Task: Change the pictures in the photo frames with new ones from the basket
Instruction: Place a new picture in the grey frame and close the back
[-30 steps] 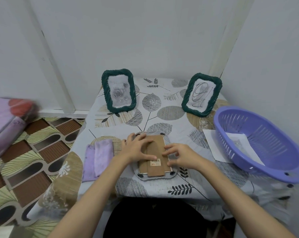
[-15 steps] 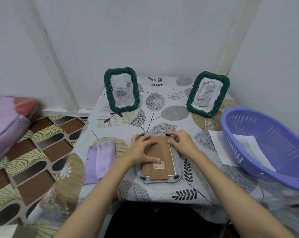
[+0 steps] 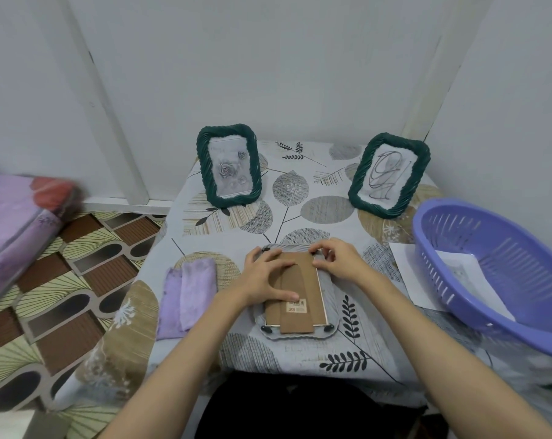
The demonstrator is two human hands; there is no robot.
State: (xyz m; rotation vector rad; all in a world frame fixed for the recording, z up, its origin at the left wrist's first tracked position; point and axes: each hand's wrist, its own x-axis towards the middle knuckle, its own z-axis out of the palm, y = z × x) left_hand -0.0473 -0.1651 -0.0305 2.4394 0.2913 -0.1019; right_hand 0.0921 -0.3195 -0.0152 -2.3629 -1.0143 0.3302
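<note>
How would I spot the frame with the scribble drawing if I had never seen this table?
Start at the leaf-print table and look to its far right corner, just behind the purple basket. A green twisted-rim frame stands there, leaning. Unlike the other green frame, which shows roses, it holds looping dark scribbles.

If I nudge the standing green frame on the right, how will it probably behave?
The right frame leans back, standing upright on a narrow base, so it probably tips easily. Its rim looks rigid, so it should move as one piece. The soft tablecloth may make it catch rather than slide.
</note>
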